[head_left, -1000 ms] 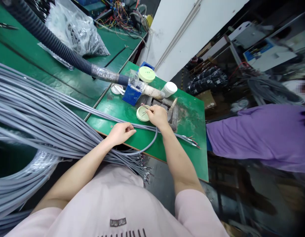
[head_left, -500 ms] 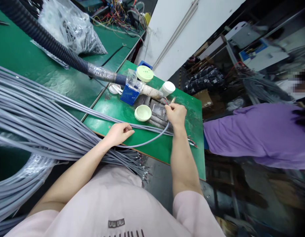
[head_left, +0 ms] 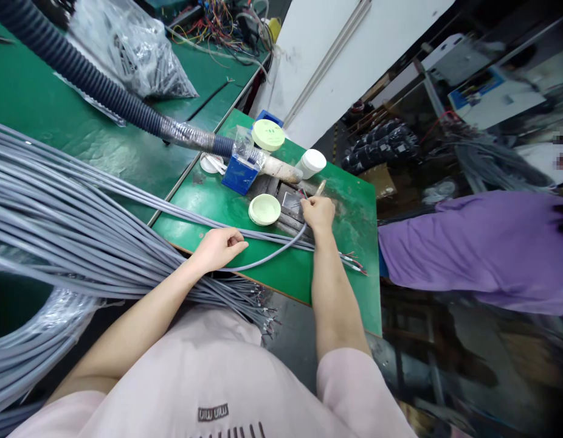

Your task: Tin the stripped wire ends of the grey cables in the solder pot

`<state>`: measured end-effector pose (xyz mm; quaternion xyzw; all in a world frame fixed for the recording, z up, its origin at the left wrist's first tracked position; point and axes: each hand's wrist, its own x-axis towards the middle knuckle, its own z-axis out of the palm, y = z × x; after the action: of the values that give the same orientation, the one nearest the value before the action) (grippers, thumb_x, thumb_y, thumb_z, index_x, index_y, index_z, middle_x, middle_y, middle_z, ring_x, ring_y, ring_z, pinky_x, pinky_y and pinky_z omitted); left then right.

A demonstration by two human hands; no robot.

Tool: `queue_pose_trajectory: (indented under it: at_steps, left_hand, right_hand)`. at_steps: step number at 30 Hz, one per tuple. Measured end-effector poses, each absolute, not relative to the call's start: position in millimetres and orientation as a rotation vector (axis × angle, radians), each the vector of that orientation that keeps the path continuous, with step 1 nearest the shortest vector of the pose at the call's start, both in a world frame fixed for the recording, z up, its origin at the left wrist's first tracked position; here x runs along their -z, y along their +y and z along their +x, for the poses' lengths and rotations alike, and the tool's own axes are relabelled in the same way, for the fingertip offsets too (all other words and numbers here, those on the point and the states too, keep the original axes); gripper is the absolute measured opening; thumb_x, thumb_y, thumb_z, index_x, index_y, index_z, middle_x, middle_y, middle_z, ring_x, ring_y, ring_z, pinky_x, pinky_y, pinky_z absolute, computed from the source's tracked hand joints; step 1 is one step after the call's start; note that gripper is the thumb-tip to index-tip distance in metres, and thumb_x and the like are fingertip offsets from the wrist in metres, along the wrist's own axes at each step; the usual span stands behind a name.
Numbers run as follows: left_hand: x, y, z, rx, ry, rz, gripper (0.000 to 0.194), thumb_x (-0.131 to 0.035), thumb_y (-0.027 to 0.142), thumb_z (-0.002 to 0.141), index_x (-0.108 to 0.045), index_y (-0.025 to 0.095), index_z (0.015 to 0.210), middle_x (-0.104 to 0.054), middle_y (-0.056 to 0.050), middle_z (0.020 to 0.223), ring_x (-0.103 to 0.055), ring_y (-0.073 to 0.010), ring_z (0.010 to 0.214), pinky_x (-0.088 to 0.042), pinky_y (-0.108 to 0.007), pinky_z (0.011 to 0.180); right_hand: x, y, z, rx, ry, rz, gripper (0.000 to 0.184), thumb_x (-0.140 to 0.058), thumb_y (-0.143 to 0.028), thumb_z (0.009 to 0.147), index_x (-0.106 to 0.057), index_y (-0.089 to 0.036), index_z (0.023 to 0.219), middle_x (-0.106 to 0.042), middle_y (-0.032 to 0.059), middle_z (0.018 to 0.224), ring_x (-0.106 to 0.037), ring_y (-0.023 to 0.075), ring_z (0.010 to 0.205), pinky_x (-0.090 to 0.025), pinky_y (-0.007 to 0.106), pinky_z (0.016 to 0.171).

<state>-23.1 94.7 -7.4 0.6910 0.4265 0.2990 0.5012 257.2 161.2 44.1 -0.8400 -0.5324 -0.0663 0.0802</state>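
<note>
My right hand (head_left: pixel 318 213) is closed around the end of a grey cable (head_left: pixel 275 255), with thin stripped wires sticking out past the fingertips over a small metal plate (head_left: pixel 291 201). That cable curves back toward the left, passing close below my left hand (head_left: pixel 221 246). My left hand lies at the bench's front edge with fingers loosely bent and the thumb apart; nothing shows in it. Beside it several grey cables (head_left: pixel 258 234) run across the bench, their bared coloured ends beyond my right forearm. A pale green round tub (head_left: pixel 264 210) stands left of the plate.
A black corrugated hose (head_left: pixel 121 100) reaches to a blue holder (head_left: pixel 239 175) above the plate. Near it are a white jar (head_left: pixel 312 163) and a pale green lid (head_left: pixel 268 135). A thick cable bundle (head_left: pixel 81 225) fills the left. A person in a purple top (head_left: pixel 473 249) is at right.
My right hand has shifted slightly left with the cable end, its wires now further over the plate. My left hand stays in place. The view has moved a little.
</note>
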Motion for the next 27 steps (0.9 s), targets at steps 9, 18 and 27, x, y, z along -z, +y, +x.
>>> queue_pose_trajectory:
  at_steps: [9, 18, 27]
  left_hand:
    - [7, 95, -23, -0.726, 1.027, 1.648, 0.023, -0.058, 0.038, 0.079, -0.066, 0.016, 0.077, -0.062, 0.0, 0.064, -0.052, -0.0116, 0.057, -0.038, -0.023, 0.054]
    - [10, 94, -24, -0.762, 0.987, 1.621, 0.022, -0.062, 0.036, 0.077, -0.067, 0.015, 0.078, -0.061, 0.0, 0.065, -0.05, -0.0106, 0.057, -0.037, -0.023, 0.055]
    - [-1, 55, 7, -1.106, 0.608, 0.9, 0.043, -0.08, 0.035, 0.059, -0.064, 0.015, 0.094, -0.064, -0.003, 0.08, -0.057, -0.0113, 0.073, -0.048, -0.024, 0.07]
  right_hand:
    - [-41, 163, 258, 0.172, -1.581, -2.501, 0.028, -0.054, -0.033, 0.078, -0.076, -0.016, 0.076, -0.072, 0.0125, 0.076, -0.063, 0.0236, 0.075, -0.04, 0.029, 0.065]
    - [-73, 109, 232, -0.227, -1.434, -1.842, 0.027, -0.061, -0.035, 0.072, -0.059, -0.015, 0.052, -0.04, -0.0043, 0.047, -0.038, 0.0092, 0.048, -0.028, 0.024, 0.051]
    - [-64, 25, 136, -0.938, -1.009, -1.419, 0.025, -0.068, -0.037, 0.072, -0.061, -0.017, 0.06, -0.04, -0.0068, 0.045, -0.03, 0.0055, 0.04, -0.023, 0.022, 0.041]
